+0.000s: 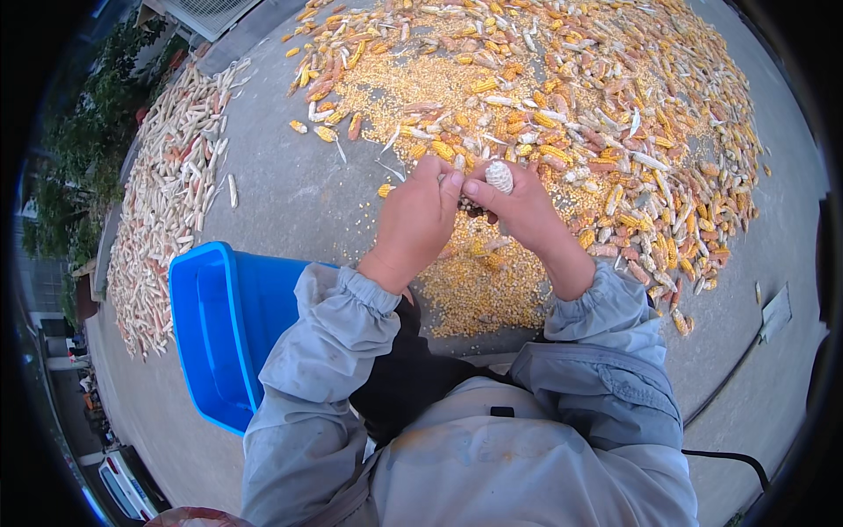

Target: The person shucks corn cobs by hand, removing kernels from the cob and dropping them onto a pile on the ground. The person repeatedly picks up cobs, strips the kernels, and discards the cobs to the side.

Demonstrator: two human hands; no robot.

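My right hand [517, 204] grips a stripped white corn cob [499, 176], its end poking up between thumb and fingers. Beside it, my left hand [419, 214] has its fingers curled and its thumb near the right thumb. Between and under the two thumbs is an ear with dark kernels [471, 205], mostly hidden by the hands; the left fingers close around its near side. Below the hands lies a heap of loose yellow corn kernels [490, 290]. Just beyond them, yellow and reddish corn ears [553, 153] lie among more kernels.
A blue plastic tub [230, 329] lies on its side at my left, its mouth facing left. Past it is a long pile of bare cobs [178, 165] on the concrete floor [296, 191]. A flat-bladed, long-handled tool [776, 313] lies at right. A white vehicle [125, 484] stands far left.
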